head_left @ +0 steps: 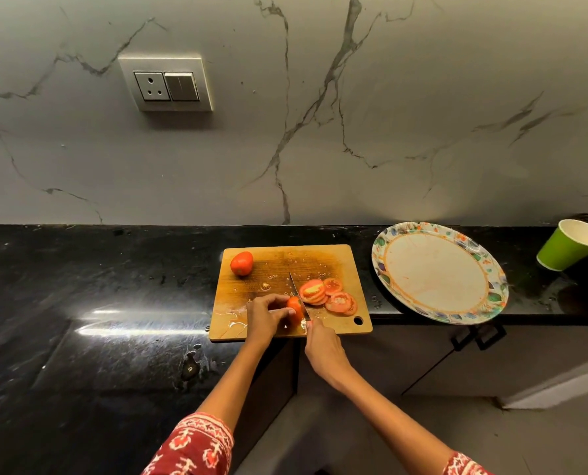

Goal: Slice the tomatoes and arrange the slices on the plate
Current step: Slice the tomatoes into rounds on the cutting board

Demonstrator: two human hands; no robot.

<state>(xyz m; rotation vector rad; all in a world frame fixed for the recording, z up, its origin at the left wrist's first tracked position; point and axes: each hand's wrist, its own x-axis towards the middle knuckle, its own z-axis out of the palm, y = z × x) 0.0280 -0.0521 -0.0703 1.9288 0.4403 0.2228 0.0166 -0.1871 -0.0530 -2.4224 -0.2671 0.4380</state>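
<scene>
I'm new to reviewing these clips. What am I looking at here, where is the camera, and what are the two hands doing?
There is no robot: one camera worn on a person's head looks down at their own hands over a dark counter. On the wooden cutting board the left hand steadies a half-cut tomato, while the right hand holds a knife against it. Cut slices lie right of the blade, and a whole tomato sits at the board's far left corner. The patterned plate on the right holds no slices yet. A green paper cup stands beyond it.

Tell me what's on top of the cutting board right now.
On the cutting board: one whole tomato, a pile of slices, and a part-cut tomato held by the left hand, which hides its left end.
</scene>
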